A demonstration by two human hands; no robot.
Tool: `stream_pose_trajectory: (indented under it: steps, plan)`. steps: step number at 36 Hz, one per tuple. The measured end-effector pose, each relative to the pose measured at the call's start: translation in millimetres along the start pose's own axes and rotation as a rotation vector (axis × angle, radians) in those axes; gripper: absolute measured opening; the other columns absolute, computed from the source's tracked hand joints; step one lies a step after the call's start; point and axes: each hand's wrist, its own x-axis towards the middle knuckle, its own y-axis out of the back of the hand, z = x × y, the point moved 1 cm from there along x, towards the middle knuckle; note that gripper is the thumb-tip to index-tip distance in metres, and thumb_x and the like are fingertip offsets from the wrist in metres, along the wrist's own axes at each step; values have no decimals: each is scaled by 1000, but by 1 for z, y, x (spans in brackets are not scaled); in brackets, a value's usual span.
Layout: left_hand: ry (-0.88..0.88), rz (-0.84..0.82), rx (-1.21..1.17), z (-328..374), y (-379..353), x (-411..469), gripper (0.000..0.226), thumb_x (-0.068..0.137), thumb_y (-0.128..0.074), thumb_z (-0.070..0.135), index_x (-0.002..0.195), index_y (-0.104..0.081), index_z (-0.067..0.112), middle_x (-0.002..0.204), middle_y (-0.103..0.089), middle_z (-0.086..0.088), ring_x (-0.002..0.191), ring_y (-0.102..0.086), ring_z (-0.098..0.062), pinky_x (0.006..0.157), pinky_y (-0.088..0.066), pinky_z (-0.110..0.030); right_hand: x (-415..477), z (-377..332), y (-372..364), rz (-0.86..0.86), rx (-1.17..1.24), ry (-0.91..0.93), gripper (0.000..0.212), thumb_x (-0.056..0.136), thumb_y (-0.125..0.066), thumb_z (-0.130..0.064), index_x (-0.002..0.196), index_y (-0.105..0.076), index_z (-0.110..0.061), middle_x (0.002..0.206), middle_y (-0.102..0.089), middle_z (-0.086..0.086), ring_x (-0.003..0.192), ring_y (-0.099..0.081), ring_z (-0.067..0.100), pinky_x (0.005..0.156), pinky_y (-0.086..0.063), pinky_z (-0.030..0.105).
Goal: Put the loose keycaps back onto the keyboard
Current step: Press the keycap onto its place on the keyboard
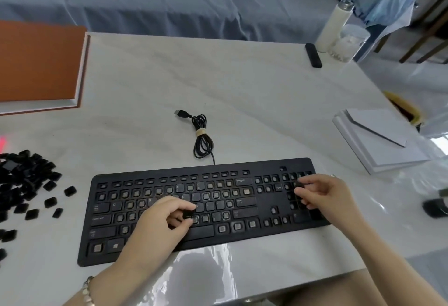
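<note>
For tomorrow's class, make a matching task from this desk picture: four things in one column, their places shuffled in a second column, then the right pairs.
Things
1. pile of loose keycaps
2. coiled cable
3. white bottle
4. left hand

Places
a. at the far right corner of the table
b. over the letter rows of the keyboard, pinching a keycap
c. on the table, left of the keyboard
d. on the table, just behind the keyboard

Pairs: 1-c, 2-d, 3-a, 4-b
</note>
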Motion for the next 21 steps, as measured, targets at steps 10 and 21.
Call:
stream_pose_trajectory:
  steps: [10, 21]
  plan:
    - [6, 5, -2, -1, -1, 3, 37, 76, -71, -5, 79, -68, 31, 86, -63, 5, 78, -57, -6, 69, -44, -9, 11, 10, -1, -18, -29, 20, 20, 80, -65, 7, 95, -66, -6, 52, -55, -1, 46, -58, 4, 55, -52, 14]
    - [30, 8, -3, -2, -1, 5, 35, 76, -72, -3, 80, -69, 32, 86, -63, 3, 74, -57, -7, 68, -44, -7, 12, 11, -3, 21, -133, 34, 28, 83, -61, 6, 111, -61, 2, 62, -53, 8, 38, -53, -2, 48, -43, 5]
